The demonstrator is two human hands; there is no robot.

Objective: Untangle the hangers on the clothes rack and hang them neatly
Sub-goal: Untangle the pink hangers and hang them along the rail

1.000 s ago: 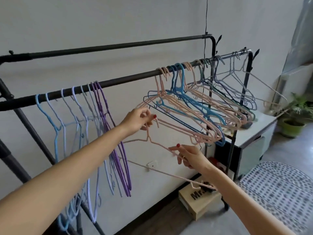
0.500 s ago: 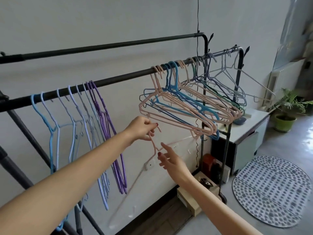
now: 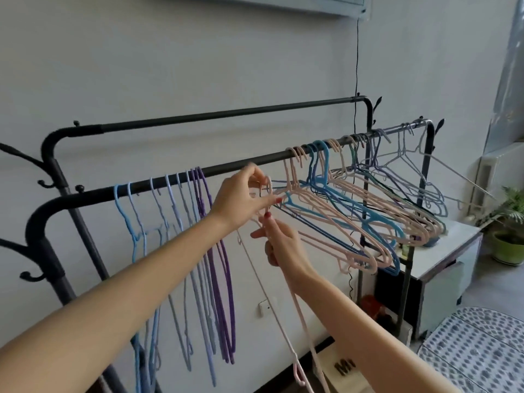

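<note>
A black clothes rack's front rail [image 3: 232, 168] runs across the middle. Blue, lilac and purple hangers [image 3: 181, 239] hang straight on its left part. A tangled bunch of pink, blue and grey hangers [image 3: 354, 211] hangs skewed on the right part. My left hand [image 3: 241, 199] pinches the hook of a loose pink hanger [image 3: 289, 344] just below the rail, in the gap between the two groups. My right hand [image 3: 280, 245] grips that hanger's neck right under the hook. The hanger's body dangles down past my right forearm.
A second black rail [image 3: 226, 113] stands higher and behind. A white cabinet [image 3: 442, 251] sits under the rack's right end, with a potted plant [image 3: 510, 231] beyond it. A cardboard box [image 3: 340, 367] and a dotted mat [image 3: 476, 350] lie on the floor.
Both hands rose with the pink hanger from below the tangled bunch up to the rail. The hanger swung from slanted to hanging down, and my right hand moved from its shoulder to its neck.
</note>
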